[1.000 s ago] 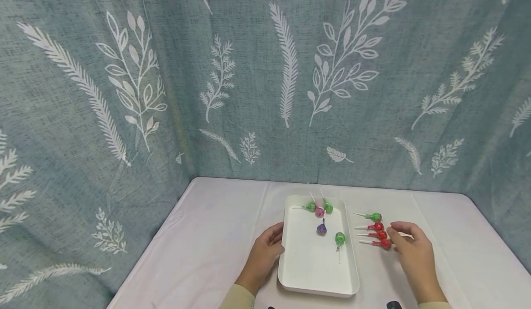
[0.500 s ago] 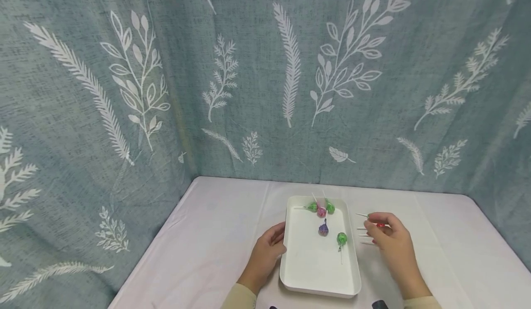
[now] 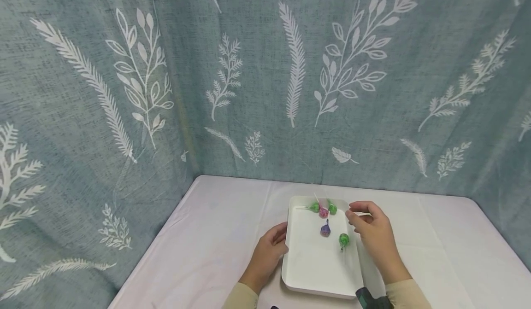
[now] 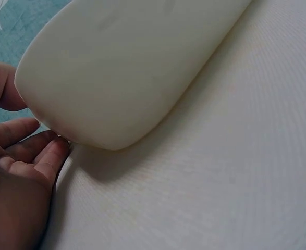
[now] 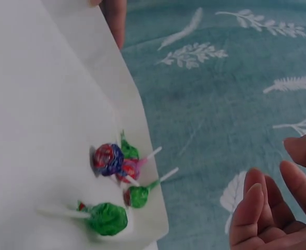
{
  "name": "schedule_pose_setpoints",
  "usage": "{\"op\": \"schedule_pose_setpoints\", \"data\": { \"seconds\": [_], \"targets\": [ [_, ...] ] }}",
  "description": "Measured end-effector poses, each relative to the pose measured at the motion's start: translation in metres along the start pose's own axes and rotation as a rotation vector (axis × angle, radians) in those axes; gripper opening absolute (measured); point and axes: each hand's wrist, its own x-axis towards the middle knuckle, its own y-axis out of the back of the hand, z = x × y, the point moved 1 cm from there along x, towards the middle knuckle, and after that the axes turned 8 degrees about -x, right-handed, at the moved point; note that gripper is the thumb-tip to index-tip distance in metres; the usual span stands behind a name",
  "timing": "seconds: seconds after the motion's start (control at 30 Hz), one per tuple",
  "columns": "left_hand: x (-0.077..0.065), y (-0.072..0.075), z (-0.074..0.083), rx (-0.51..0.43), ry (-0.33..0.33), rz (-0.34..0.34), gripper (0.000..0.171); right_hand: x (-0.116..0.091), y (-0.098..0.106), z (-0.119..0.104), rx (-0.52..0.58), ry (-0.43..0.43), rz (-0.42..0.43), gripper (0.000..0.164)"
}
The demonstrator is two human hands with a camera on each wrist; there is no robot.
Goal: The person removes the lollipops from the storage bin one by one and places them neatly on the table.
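Observation:
A white rectangular tray [image 3: 315, 267] sits on the table. Inside lie several wrapped lollipops: a purple-blue one [image 3: 325, 230], a lone green one [image 3: 344, 240], and a pink one [image 3: 323, 212] clustered with two more green ones at the far end. My left hand [image 3: 265, 256] grips the tray's left side, fingers curled against its wall. At the right rim hovers my right hand [image 3: 375, 230], fingers loosely bent; in the right wrist view nothing shows between them. The row of red and green lollipops on the table is hidden behind this hand.
White cloth covers the table [image 3: 232, 217], and a teal curtain [image 3: 257, 92] with white leaf prints rises behind it and at both sides. A dark wrist device [image 3: 367, 298] shows under the right forearm.
My right hand has moved left from the row of lollipops beside the tray to the tray's right rim. The left hand and the lollipops in the tray stay put.

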Motion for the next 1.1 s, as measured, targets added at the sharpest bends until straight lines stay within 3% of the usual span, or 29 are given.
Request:
{"op": "schedule_pose_setpoints", "data": {
  "seconds": [0.37, 0.73, 1.1],
  "targets": [
    [-0.003, 0.0, 0.001, -0.013, -0.004, -0.002, 0.075, 0.013, -0.023, -0.008, 0.09, -0.023, -0.039, 0.025],
    [-0.004, 0.001, 0.003, -0.028, -0.009, -0.006, 0.074, 0.033, -0.046, -0.005, 0.022, -0.055, -0.093, 0.031],
    [-0.003, 0.0, 0.003, -0.02, -0.004, -0.005, 0.074, 0.044, -0.063, 0.008, -0.029, -0.142, -0.136, 0.037]
  ]
}}
